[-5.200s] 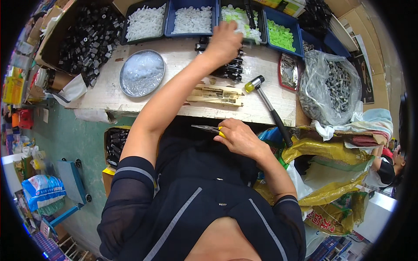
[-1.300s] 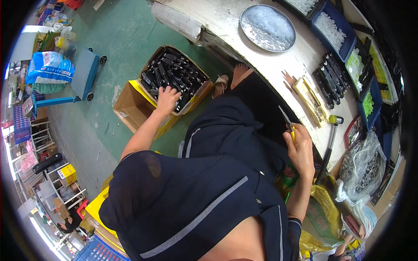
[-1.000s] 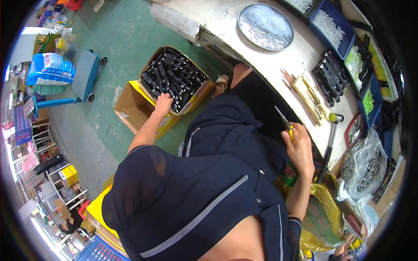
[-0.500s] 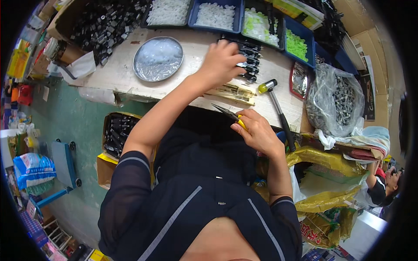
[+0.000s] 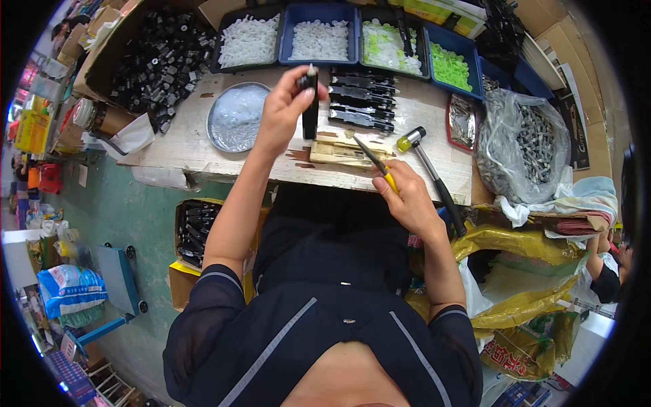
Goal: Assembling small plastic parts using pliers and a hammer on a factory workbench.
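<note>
Above the near edge of the workbench, my left hand point(image 5: 281, 114) is closed around a long black part point(image 5: 310, 115), held upright. A small light tip sticks out at its upper end. My right hand point(image 5: 409, 200) grips long-nosed pliers point(image 5: 373, 160) with yellow handles, their jaws pointing up and left. Beneath the pliers' tip, a slotted wooden block point(image 5: 332, 153) lies on the bench. Behind it, several similar black parts point(image 5: 361, 102) lie side by side in a stack of rows. A hammer point(image 5: 434, 173) with a yellow-and-black head rests to the right of the block.
A round metal dish point(image 5: 211, 129) with clear film stands left. Trays of white pieces point(image 5: 319, 41) and green pieces point(image 5: 449, 68) line the back. Black fittings point(image 5: 163, 64) fill a box at far left. A red dish point(image 5: 462, 122) and a bag of metal parts point(image 5: 532, 152) sit right.
My left hand has come away from the rows of black parts, moving left with one part now raised in it. The pliers in my right hand have turned to point more upward.
</note>
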